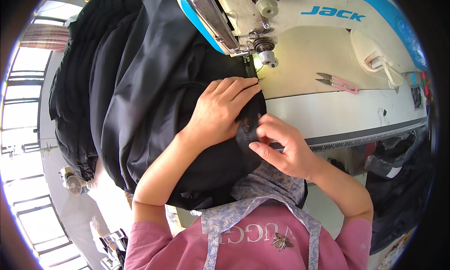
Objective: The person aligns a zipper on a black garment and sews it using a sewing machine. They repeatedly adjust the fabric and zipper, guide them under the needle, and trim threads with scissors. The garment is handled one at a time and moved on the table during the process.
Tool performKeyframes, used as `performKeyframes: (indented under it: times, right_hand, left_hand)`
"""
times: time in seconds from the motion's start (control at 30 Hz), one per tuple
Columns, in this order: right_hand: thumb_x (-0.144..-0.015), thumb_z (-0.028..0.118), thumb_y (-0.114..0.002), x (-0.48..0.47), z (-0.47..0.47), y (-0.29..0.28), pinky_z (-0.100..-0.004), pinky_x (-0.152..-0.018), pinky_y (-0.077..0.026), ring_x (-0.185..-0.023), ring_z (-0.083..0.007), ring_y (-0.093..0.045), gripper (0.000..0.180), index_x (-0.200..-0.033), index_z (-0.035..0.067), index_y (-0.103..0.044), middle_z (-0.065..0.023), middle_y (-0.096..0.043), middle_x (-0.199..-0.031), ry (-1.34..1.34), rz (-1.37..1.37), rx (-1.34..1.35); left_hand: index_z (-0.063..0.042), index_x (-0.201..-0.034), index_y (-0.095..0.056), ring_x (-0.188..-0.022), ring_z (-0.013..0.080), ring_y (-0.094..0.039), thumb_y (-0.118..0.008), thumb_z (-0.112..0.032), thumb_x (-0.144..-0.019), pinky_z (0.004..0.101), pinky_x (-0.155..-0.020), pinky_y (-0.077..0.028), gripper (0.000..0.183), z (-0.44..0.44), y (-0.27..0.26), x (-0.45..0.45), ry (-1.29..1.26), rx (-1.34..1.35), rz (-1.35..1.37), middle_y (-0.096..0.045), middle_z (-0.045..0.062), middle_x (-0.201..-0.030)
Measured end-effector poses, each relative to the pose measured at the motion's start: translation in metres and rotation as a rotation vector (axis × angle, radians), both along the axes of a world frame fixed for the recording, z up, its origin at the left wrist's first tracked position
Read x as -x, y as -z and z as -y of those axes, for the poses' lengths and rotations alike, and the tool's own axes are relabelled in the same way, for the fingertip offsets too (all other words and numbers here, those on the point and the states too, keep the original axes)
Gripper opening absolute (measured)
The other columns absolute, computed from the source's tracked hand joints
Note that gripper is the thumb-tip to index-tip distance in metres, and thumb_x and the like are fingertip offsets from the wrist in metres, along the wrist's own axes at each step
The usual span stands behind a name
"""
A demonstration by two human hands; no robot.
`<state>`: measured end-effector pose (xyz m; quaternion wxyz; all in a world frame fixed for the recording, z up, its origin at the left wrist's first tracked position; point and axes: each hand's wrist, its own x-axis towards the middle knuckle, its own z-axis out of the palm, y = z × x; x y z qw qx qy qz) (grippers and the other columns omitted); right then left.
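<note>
A large black padded garment (147, 94) is spread across the sewing machine bed and hangs down over my lap. My left hand (221, 104) rests palm down on it, fingers stretched towards its right edge, just in front of the presser foot (247, 60). At that same edge, my right hand (284, 143) pinches the cloth between thumb and curled fingers. Between my hands a short stretch of what looks like zipper teeth (246, 125) shows, slightly blurred. A dark toothed strip (250, 71) runs under the foot of the Jack sewing machine (316, 16). The needle tip cannot be made out.
Pink-handled thread snips (337, 82) lie on the machine bed, right of the needle area. A ruler strip (365, 134) follows the table's front edge. Dark cloth and a plastic bag (383, 164) sit below at right. A small fan (74, 183) stands at left.
</note>
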<state>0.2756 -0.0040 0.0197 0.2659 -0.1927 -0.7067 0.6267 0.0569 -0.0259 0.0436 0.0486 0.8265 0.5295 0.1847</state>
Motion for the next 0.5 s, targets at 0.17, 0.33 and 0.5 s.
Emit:
performKeyframes:
  times: [0.17,0.33,0.5]
  right_hand:
    - [-0.079,0.004,-0.074,-0.007,-0.047,0.014,-0.0427,-0.103,-0.053,-0.118,-0.0286,-0.062,0.039,-0.118,0.001,-0.068,-0.0106,-0.065,-0.122,0.096,0.108,-0.901]
    - [-0.076,0.013,-0.076,0.001,-0.078,0.016,-0.0412,-0.103,-0.053,-0.12,-0.0252,-0.061,0.04,-0.113,0.0,-0.069,-0.009,-0.065,-0.118,-0.032,0.156,-1.156]
    - [-0.074,0.009,-0.068,0.029,-0.075,0.028,-0.0336,-0.087,-0.055,-0.097,-0.0204,-0.061,0.018,-0.091,0.004,-0.068,-0.0061,-0.063,-0.099,0.198,0.088,-1.371]
  left_hand:
    - [0.001,-0.122,-0.067,-0.099,0.0349,-0.07,-0.071,0.001,-0.086,0.039,-0.082,-0.057,0.036,-0.003,0.022,-0.003,-0.227,-0.228,0.311,-0.07,0.015,-0.111]
    - [-0.003,-0.124,-0.067,-0.092,0.0225,-0.073,-0.064,-0.001,-0.097,0.03,-0.082,-0.055,0.027,-0.001,0.019,-0.001,-0.424,0.028,0.594,-0.072,0.016,-0.099]
    - [0.0,-0.119,-0.067,-0.093,0.0108,-0.065,-0.056,-0.015,-0.107,0.027,-0.086,-0.051,0.023,-0.002,0.014,-0.003,-0.493,0.111,0.685,-0.074,0.009,-0.1]
